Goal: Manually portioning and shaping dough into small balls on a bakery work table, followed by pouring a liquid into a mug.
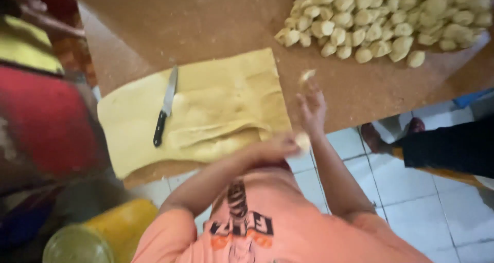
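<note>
Dough pieces sit in both hands: left hand closed around a small dough lump at the bench edge; right hand open, a second dough piece at its fingertips. Adjacent lies a rolled dough sheet carrying a black-handled knife. Beyond, a pile of shaped dumplings.

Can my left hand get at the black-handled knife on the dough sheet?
Probably yes: the black-handled steel knife lies uncovered on the yellow dough sheet, but the left hand holds a dough piece.
</note>
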